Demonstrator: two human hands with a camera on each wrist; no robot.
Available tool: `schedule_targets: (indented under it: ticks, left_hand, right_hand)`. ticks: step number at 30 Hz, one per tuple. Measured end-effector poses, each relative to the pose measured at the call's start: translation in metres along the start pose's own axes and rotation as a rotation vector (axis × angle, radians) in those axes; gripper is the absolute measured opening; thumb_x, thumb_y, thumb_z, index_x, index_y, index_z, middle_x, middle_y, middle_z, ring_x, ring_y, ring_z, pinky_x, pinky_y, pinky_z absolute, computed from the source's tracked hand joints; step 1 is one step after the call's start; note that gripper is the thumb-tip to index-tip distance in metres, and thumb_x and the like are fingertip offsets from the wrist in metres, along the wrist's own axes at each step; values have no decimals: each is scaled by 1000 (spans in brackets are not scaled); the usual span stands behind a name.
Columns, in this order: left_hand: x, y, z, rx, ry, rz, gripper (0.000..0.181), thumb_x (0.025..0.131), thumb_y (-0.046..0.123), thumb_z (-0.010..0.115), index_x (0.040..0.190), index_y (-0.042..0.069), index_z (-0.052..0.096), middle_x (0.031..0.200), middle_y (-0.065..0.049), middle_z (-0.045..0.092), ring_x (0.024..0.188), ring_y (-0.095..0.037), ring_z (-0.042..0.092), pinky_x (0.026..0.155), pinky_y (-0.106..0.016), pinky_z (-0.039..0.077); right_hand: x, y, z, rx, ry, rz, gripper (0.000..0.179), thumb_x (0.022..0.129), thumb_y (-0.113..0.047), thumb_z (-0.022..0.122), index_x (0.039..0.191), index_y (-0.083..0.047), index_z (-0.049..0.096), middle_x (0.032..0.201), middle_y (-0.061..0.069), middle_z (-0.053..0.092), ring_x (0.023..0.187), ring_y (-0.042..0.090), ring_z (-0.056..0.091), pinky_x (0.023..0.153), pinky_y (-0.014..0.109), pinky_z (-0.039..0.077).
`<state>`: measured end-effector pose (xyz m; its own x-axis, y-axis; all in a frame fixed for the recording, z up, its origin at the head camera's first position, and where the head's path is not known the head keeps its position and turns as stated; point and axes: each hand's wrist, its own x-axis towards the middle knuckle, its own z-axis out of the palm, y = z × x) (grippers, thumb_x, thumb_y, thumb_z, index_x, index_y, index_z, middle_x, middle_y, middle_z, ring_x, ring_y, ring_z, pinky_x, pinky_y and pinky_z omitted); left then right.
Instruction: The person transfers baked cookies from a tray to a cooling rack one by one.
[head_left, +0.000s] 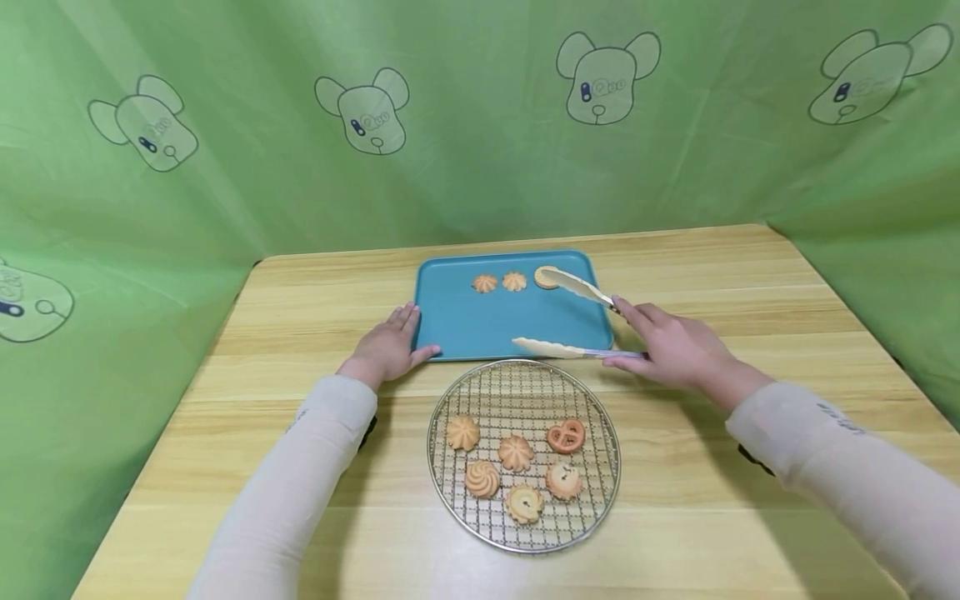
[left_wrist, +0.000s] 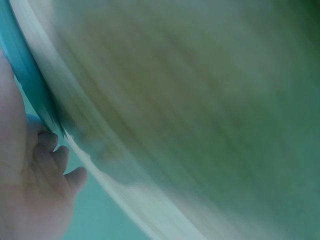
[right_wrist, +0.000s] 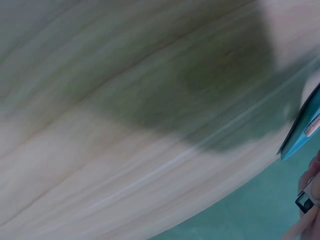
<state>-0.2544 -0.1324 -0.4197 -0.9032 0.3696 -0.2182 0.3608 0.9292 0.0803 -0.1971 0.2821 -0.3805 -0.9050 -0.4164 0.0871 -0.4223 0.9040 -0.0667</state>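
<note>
My left hand (head_left: 386,343) rests at the left edge of a blue tray (head_left: 457,321), fingers extended and thumb over its front left corner. In the left wrist view the fingers (left_wrist: 59,157) are beside the tray's rim (left_wrist: 30,75). My right hand (head_left: 678,346) holds a pair of tongs (head_left: 577,286) with cream-coloured tips, its arms spread wide apart. One tip overlaps a round cookie (head_left: 543,278) on the tray; the other tip is above the front rim. Two flower-shaped cookies (head_left: 514,282) lie left of the round one. The right wrist view catches only part of the right hand (right_wrist: 312,167).
A round wire rack (head_left: 487,392) stands in front of the tray on the wooden table (head_left: 285,333). On it are a pretzel-shaped cookie (head_left: 566,435), a swirled cookie (head_left: 482,479) and several others. A green curtain (head_left: 480,192) hangs behind and at both sides.
</note>
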Motion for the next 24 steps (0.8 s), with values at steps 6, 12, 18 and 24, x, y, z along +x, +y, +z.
schedule_targets:
  ticks: [6,12,18,24]
  left_hand:
    - [0,0,0,2,6,0,89,94,65,29,151,0,6,158,-13,1,144,-29,5,116,-40,11]
    - [0,0,1,1,10,-1,89,94,65,30,151,0,6,158,-13,1,144,-29,5,116,-39,11]
    - [1,-1,2,6,17,3,89,94,65,29,151,0,7,158,-13,2,144,-29,6,116,-39,11]
    - [0,-1,1,5,20,7,89,94,65,29,151,0,7,158,-14,3,144,-30,7,116,-40,12]
  right_hand:
    - [8,-2,5,37,-28,87,100,83,-69,54,152,-6,19,134,31,44,94,49,59,67,56,53]
    - [20,-5,6,63,-81,180,101,84,-70,49,151,-2,17,132,34,43,95,51,57,65,57,52]
    - [31,-6,8,68,-131,243,102,86,-72,44,150,3,16,127,38,43,96,53,55,64,57,51]
    - [38,-7,8,76,-145,274,100,87,-72,40,149,4,19,123,36,47,95,51,56,65,58,51]
